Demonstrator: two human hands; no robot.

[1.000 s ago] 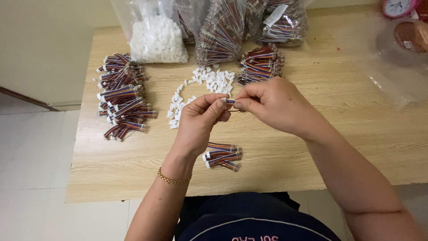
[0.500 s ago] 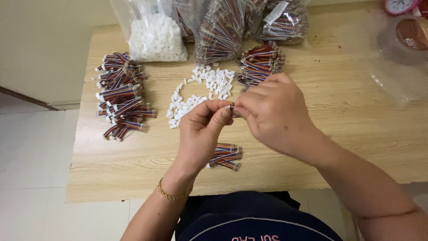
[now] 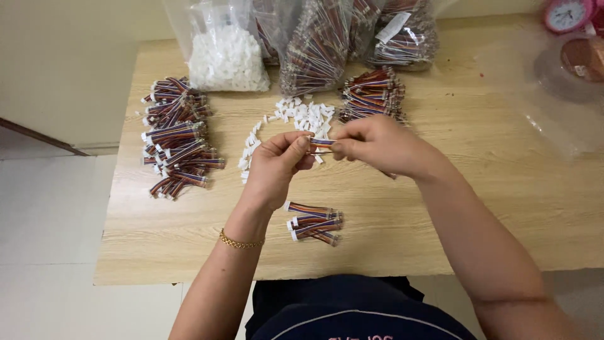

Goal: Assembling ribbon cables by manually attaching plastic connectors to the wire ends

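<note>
My left hand (image 3: pixel 277 165) and my right hand (image 3: pixel 377 146) meet above the middle of the wooden table (image 3: pixel 491 208), both pinching one short striped wire piece (image 3: pixel 322 143) between their fingertips. Just beyond the hands lies a loose pile of small white connectors (image 3: pixel 302 116). Below my left wrist sit a few finished wire pieces with white ends (image 3: pixel 313 222). A gold bracelet (image 3: pixel 239 242) circles my left wrist.
A large heap of wire bundles (image 3: pixel 176 135) lies at the left. Another bundle stack (image 3: pixel 372 94) sits behind my right hand. Clear bags of white connectors (image 3: pixel 226 53) and wires (image 3: pixel 327 44) line the far edge. A pink clock (image 3: pixel 566 14) stands far right.
Both hands stayed together over the same spot. The fingers shifted slightly on the wire piece, and my right hand drew a little to the right.
</note>
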